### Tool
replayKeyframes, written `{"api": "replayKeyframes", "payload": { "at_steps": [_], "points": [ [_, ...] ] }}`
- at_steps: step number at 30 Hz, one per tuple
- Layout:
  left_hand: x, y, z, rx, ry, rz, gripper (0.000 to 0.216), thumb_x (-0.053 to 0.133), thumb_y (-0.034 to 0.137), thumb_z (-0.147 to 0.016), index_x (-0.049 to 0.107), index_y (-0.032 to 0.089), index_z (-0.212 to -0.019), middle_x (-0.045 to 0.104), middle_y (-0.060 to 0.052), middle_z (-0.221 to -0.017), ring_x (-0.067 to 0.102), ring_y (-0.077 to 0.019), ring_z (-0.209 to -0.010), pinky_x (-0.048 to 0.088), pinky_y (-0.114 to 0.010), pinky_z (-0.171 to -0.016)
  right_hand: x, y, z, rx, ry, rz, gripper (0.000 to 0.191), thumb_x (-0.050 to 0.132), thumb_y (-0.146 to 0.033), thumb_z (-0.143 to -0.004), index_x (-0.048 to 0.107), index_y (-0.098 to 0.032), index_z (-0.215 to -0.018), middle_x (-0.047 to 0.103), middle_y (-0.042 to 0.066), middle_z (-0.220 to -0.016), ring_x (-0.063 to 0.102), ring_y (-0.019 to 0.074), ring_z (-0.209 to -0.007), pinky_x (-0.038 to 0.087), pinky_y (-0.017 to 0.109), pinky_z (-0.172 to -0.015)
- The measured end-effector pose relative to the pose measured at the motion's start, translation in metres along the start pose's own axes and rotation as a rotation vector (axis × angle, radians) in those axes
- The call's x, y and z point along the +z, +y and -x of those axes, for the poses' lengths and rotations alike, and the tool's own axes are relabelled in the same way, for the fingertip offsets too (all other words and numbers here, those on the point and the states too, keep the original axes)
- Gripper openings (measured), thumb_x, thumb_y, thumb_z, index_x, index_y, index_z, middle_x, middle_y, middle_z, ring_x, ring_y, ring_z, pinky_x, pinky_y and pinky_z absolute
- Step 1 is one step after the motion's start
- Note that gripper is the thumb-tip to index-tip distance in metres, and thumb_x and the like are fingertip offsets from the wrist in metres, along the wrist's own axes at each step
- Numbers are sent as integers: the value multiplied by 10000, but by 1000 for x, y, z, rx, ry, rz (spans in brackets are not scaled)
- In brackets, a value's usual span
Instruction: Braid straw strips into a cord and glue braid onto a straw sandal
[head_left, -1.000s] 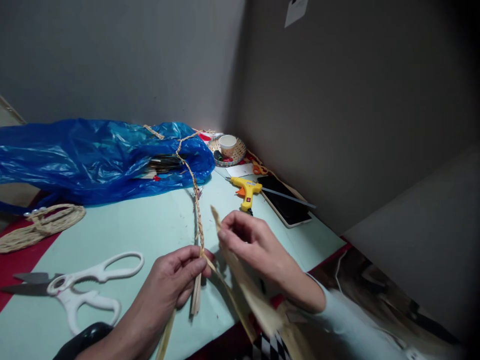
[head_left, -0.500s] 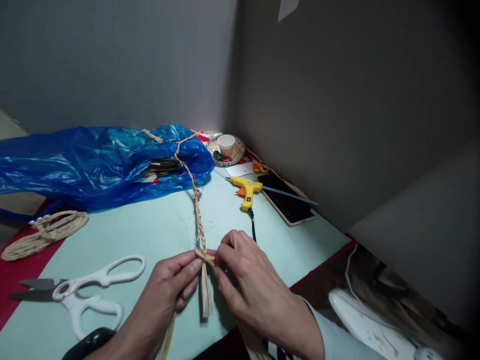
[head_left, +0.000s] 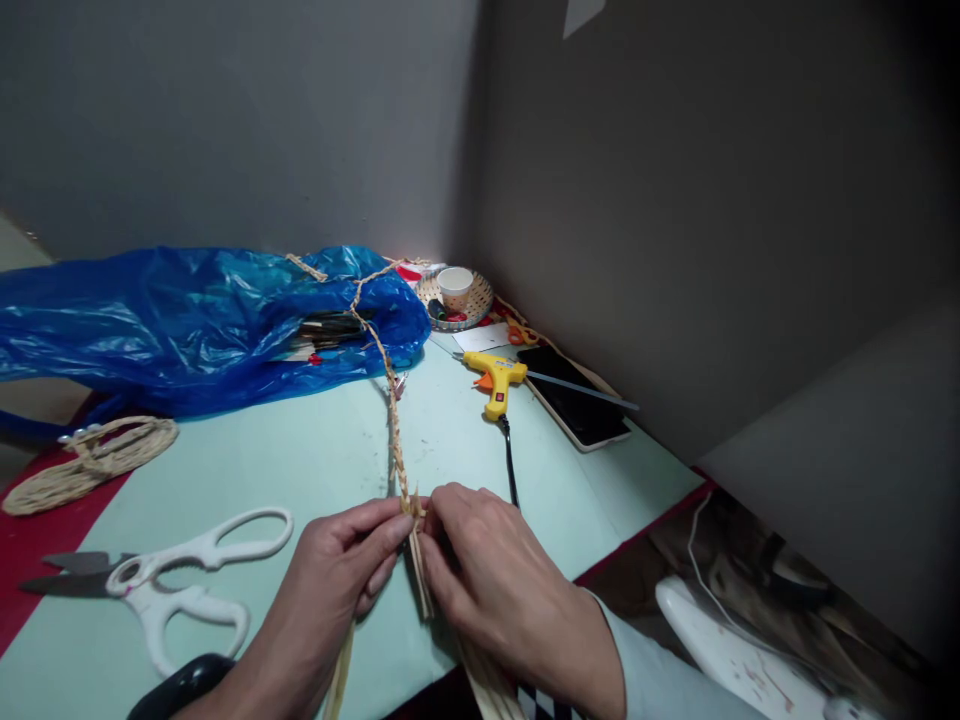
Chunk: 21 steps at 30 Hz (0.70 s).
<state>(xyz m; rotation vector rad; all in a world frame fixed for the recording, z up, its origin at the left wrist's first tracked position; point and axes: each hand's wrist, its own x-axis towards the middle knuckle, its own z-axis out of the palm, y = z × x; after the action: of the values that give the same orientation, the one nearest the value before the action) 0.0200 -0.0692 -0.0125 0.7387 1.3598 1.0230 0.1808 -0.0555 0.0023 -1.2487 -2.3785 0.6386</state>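
A thin braid of straw-coloured fibre [head_left: 395,430] runs from the blue bag down to my hands at the table's near side. At its lower end, my left hand [head_left: 345,570] pinches the braid between thumb and fingers. My right hand [head_left: 502,570] is closed on the strands just to the right, its fingertips partly hidden. Loose flat strands [head_left: 421,580] hang between the two hands, and longer ones trail below each palm. To the left lie white-handled scissors [head_left: 180,575] with blades parted.
A blue plastic bag [head_left: 172,330] spreads across the back left. A coiled braided piece [head_left: 97,465] lies at left. Beyond my right hand are a yellow glue gun [head_left: 495,375] with its cord, a phone [head_left: 574,400] and a woven tray [head_left: 480,300] holding a cup [head_left: 454,285].
My right hand has lowered slightly and turned over the strands. The strand that crossed at the braid's end is now folded in, and the hanging strands have swung to the right.
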Motion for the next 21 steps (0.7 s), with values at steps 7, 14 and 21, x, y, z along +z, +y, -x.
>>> {"api": "replayKeyframes", "payload": {
  "at_steps": [7, 14, 21],
  "points": [
    [2, 4, 8, -58, -13, 147, 326, 867, 337, -632, 806, 193, -919, 733, -25, -695, 663, -138, -652, 522, -216, -645, -6, 3, 10, 10, -35, -216, 95, 357, -265, -1019, 445, -234, -1032, 551, -23, -762, 483, 150, -626, 340, 264, -595],
    [1, 3, 7, -19, -7, 80, 319, 855, 358, -652, 804, 193, -921, 753, -19, -702, 673, -127, -672, 501, -171, -607, -7, 4, 11, 16, -2, -142, 161, 348, -280, -1021, 475, -234, -1107, 578, -12, -744, 534, 175, -632, 351, 279, -601],
    [3, 9, 6, 13, 35, 24, 280, 859, 308, -594, 806, 163, -828, 675, 10, -586, 431, -38, -443, 286, -134, -419, -9, 9, -7, -66, 37, -241, 75, 463, -193, -976, 536, -198, -993, 621, 31, -909, 559, 165, -798, 415, 272, -728]
  ]
}}
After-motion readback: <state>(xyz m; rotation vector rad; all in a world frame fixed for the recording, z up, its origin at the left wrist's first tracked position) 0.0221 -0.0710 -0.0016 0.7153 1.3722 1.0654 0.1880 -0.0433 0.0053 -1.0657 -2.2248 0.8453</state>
